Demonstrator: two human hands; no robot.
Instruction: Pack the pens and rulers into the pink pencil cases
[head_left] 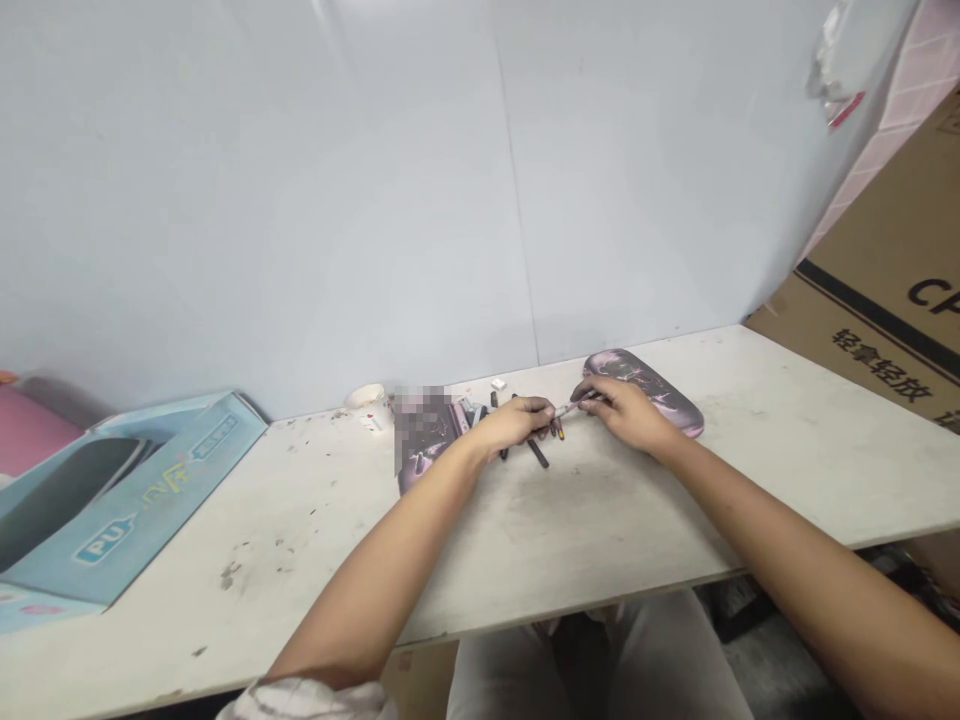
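The right hand [622,415] pinches a slim pink pen [570,409] between thumb and fingers, while the left hand [514,422] closes its grip on the far end, both steadying it just above the table [600,530]. A pink case [667,400] lies at one o'clock, dark pens [537,453] at six.

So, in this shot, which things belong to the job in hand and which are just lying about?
In use: left hand, right hand, slim pink stick held between them, dark sticks, pink-marbled oval case.
Lying about: blue printed box, cardboard carton, white round object.
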